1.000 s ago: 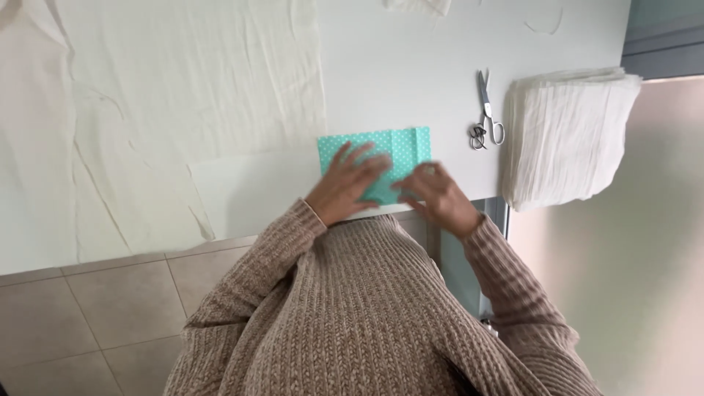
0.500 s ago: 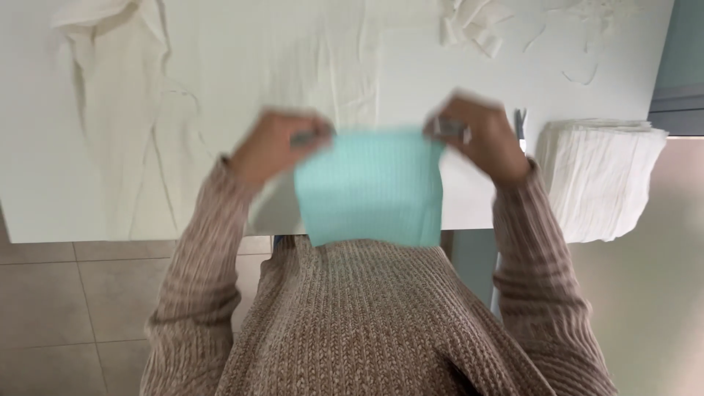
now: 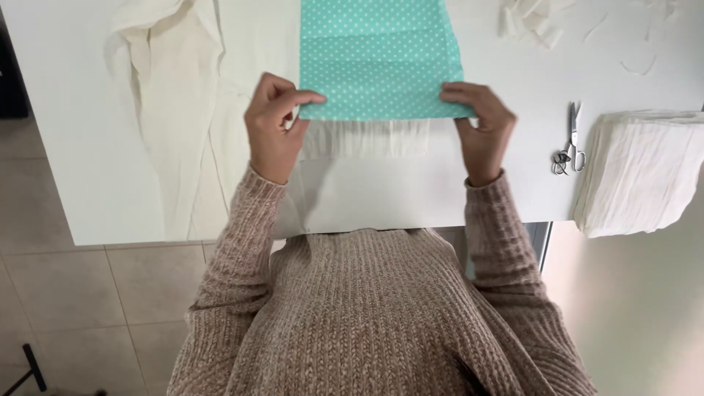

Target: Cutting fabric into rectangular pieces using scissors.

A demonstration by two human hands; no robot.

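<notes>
Both hands pinch the near corners of a teal polka-dot cloth (image 3: pixel 380 59): the left hand (image 3: pixel 275 128) grips its left corner between thumb and forefinger, and the right hand (image 3: pixel 480 128) clamps its right corner the same way. The step in hand looks like laying the cloth flat and squaring its near edge over a white pleated piece (image 3: pixel 367 138) that shows just below, between the hands. Any next move calls for even tension at both corners. The cloth lies smooth, with faint fold creases across it, stretching away from the hands over the white table (image 3: pixel 513 183). Scissors (image 3: pixel 570 139) lie just right of the right hand.
</notes>
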